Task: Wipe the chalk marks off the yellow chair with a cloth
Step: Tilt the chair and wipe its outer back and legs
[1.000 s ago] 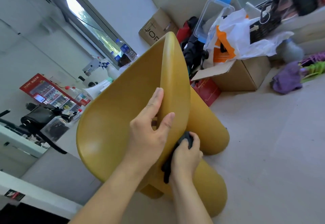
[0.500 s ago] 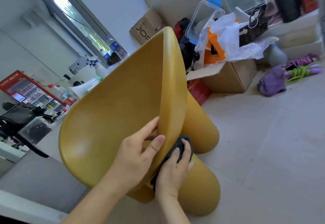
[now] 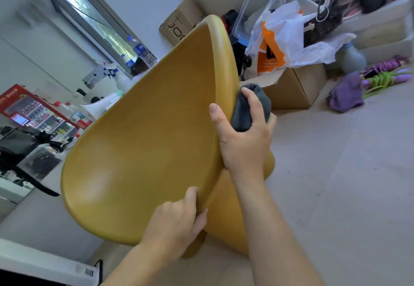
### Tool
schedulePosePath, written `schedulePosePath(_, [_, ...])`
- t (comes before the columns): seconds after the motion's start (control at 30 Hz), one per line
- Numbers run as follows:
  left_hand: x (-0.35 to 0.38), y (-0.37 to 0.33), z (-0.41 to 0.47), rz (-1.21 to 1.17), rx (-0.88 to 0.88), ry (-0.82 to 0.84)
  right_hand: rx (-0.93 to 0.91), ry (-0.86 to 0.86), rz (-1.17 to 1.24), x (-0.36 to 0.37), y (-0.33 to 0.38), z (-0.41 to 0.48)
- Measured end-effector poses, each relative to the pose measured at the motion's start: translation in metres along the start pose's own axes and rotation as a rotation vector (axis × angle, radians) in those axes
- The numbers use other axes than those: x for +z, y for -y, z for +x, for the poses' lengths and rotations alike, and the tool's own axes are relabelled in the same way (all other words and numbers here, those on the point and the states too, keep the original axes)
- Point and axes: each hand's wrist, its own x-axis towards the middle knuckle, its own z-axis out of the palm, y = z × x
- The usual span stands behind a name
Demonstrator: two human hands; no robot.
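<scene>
The yellow chair (image 3: pixel 145 140) is tipped up on the floor (image 3: pixel 336 173), seat face to the left; its rounded rim runs as one long line from near & low to far & high; the right hand (image 3: pixel 244 144) sits approx. mid-rim, fingers (image 3: pixel 252 98) curled round a bunched dark cloth (image 3: pixel 246 110), pressing it on the rim's right/back side w/ the thumb hooked over onto the seat face, so the rim lies btwn thumb and cloth; the left hand (image 3: pixel 174 225) pinches the rim's near low end, thumb on the seat face, fingers curled round the edge, prob. steadying; from the right fingers the upper rim lies up & far, the lower stretch back toward the left hand; right hand is nearer the top, so a next stroke prob. follows that axis; chalk marks not visible, so can't tell what's left.
</scene>
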Motion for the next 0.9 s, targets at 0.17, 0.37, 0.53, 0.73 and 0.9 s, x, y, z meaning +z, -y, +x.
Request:
schedulePosePath(0.17, [-0.012, -0.030, 0.036, 0.008, 0.034, -0.068, -0.042, -0.048, 0.077, -0.010, 0.000, 0.050])
schedulePosePath(0.37, [-0.021, -0.018, 0.047, -0.221, 0.033, 0.124, 0.238, -0.227, 0.066, -0.002, -0.061, -0.073])
schedulePosePath(0.53, [-0.017, -0.014, 0.043, -0.455, -0.071, 0.085, 0.243, -0.231, 0.164, -0.010, -0.016, -0.030])
schedulePosePath(0.73, [-0.027, -0.030, 0.047, -0.636, -0.274, 0.075, -0.335, -0.109, -0.343, 0.027, 0.009, -0.028])
schedulePosePath(0.9, [-0.021, -0.022, 0.044, -0.645, -0.368, 0.127, -0.297, -0.183, -0.313, 0.026, -0.003, -0.026])
